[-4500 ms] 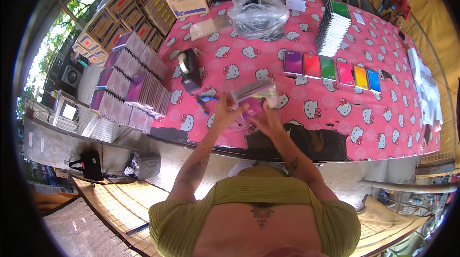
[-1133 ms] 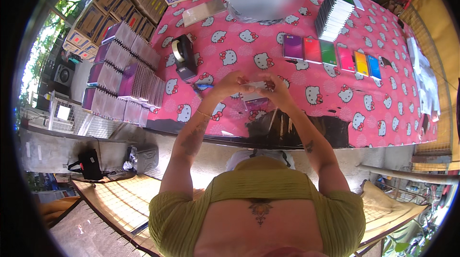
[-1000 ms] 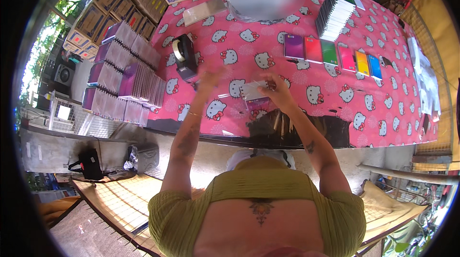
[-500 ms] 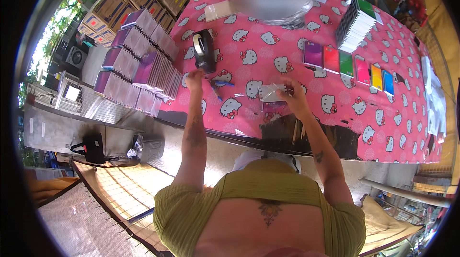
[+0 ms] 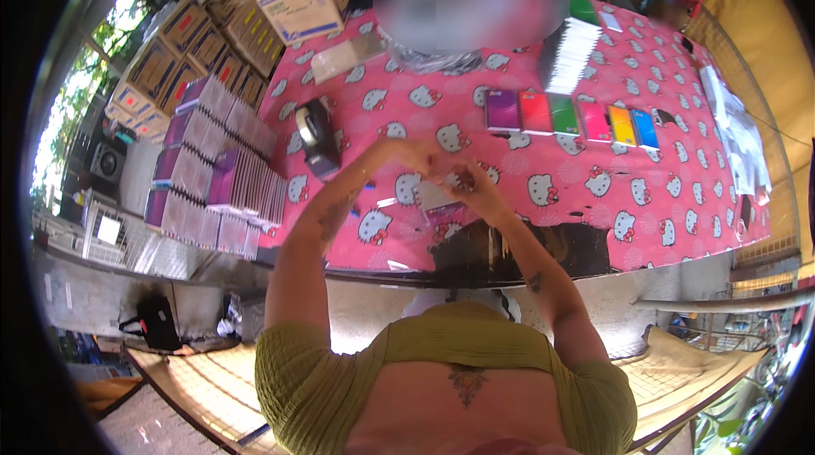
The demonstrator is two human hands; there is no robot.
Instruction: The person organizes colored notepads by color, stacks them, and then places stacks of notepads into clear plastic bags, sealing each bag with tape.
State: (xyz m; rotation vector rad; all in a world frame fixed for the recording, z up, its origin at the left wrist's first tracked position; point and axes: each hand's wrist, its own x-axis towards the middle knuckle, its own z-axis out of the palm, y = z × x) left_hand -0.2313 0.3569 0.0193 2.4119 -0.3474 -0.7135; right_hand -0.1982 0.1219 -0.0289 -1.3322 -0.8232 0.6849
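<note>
My right hand [image 5: 473, 189] grips a small flat packet in clear wrap [image 5: 431, 198], held just above the pink cat-print tablecloth [image 5: 543, 192]. My left hand [image 5: 413, 154] is raised beside it, fingers pinched at the packet's upper edge. What sits between those fingertips is too small to tell. A black tape dispenser [image 5: 315, 137] stands on the cloth to the left of my left hand.
A row of coloured flat packs [image 5: 570, 117] lies beyond my hands, with a white-and-green stack [image 5: 567, 54] behind it. Purple stacks [image 5: 222, 168] line the left table edge. Cardboard boxes [image 5: 299, 2] are piled at the far left, and a blurred patch covers the far middle.
Half a second ago my left hand was at the tape dispenser. It has swung back right to meet my right hand at the packet, which stayed in my right hand.
</note>
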